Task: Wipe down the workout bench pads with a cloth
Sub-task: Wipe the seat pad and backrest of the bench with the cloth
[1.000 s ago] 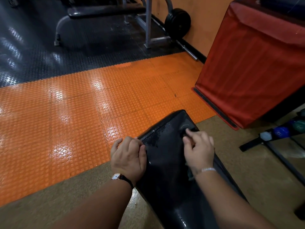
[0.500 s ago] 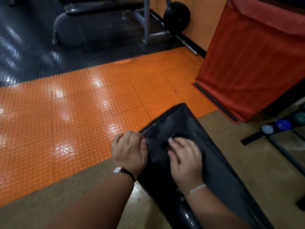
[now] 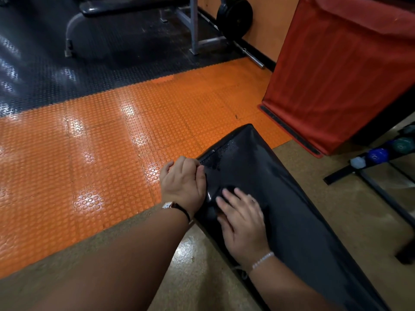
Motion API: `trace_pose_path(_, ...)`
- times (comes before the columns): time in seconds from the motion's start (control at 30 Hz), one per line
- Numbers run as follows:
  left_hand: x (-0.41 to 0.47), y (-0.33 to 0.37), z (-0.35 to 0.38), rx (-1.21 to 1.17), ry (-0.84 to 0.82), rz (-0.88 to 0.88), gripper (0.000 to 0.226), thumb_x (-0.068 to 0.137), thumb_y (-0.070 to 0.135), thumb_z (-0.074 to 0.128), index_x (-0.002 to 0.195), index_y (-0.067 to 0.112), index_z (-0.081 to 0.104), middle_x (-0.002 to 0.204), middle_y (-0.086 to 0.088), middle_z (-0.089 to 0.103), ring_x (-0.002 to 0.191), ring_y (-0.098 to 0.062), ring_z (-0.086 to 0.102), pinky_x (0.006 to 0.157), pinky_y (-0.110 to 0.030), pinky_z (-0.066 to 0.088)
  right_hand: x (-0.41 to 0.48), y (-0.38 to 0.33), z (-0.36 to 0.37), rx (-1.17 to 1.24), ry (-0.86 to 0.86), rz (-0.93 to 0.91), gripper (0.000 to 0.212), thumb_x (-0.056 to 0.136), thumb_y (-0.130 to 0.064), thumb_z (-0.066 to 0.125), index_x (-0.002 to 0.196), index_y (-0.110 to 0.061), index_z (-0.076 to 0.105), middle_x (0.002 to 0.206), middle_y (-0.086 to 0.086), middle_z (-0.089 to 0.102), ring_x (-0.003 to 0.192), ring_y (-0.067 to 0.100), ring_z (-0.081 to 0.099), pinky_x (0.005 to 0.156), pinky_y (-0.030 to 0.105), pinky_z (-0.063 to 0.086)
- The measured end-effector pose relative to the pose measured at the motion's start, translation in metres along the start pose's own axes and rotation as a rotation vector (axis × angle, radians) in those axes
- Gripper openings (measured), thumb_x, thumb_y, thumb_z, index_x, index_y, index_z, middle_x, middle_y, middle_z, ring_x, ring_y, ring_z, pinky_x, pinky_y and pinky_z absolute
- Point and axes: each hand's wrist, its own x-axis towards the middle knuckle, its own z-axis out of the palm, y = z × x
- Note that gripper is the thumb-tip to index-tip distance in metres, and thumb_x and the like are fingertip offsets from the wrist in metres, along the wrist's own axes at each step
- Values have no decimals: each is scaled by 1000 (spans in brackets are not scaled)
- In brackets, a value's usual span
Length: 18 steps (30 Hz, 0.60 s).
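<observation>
Head view.

- Pad (image 3: 292, 198): black and glossy. Its long axis runs from near-right to far-left, and the far end sits over the edge of the orange floor (image 3: 101, 153).
- Left hand (image 3: 180, 184): on the pad's left edge, close to the far corner. The fingers curl over the side and the thumb lies on top, so this is a steadying grip.
- Right hand (image 3: 243, 225): palm down on the pad, just beside the left hand and hard against the same left edge. The fingers are nearly straight and spread, pressing rather than clenching.
- Cloth (image 3: 228, 190): dark on a dark pad. It shows only as a low bulge at the right fingertips, and its outline cannot be made out.
- A dull, speckled patch shows at the far left corner, ahead of both hands.

Judgement:
- The right hand is the working hand.
- From where it lies, most of the pad's width is to its right.
- The long near stretch lies back toward the body.
- The coming stroke likely goes rightward across the pad or back along the axis, with the left hand bracing.
</observation>
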Motion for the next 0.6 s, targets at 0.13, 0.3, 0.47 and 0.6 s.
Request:
trace_pose_path(0.13, 5, 4, -13, -57, -156, -79, 36, 93, 38, 27, 85, 17, 55, 83, 9, 51, 79, -16, 55, 101, -43, 32, -23, 19, -11, -21, 1, 37, 34, 92, -34, 45, 121, -23, 57, 130, -3, 54, 125, 18, 45, 100, 44, 38)
trace_pose_path(0.3, 0, 0, -31, -68, -335, -62, 44, 91, 49, 14, 89, 22, 49, 92, 11, 49, 88, -9, 50, 114, -39, 9, 15, -15, 5, -69, 121, 574, 46, 87, -37, 37, 123, -19, 59, 134, 0, 53, 128, 24, 43, 105, 43, 32)
trace_pose_path(0.47, 9, -5, -42, -119, -424, -63, 35, 94, 44, 19, 89, 23, 47, 91, 8, 55, 94, -14, 54, 115, -39, 4, -26, -31, 4, -104, -80, -66, 36, 87, -29, 55, 123, -26, 56, 134, -5, 53, 127, 18, 44, 105, 42, 31)
trace_pose_path(0.6, 18, -14, -46, -166, -503, -62, 41, 96, 45, 18, 94, 20, 50, 97, 6, 60, 98, -18, 55, 116, -41, 5, -56, 14, -22, -110, -101, 54, 40, 91, -39, 43, 127, -22, 52, 136, -5, 45, 127, 23, 44, 106, 37, 31)
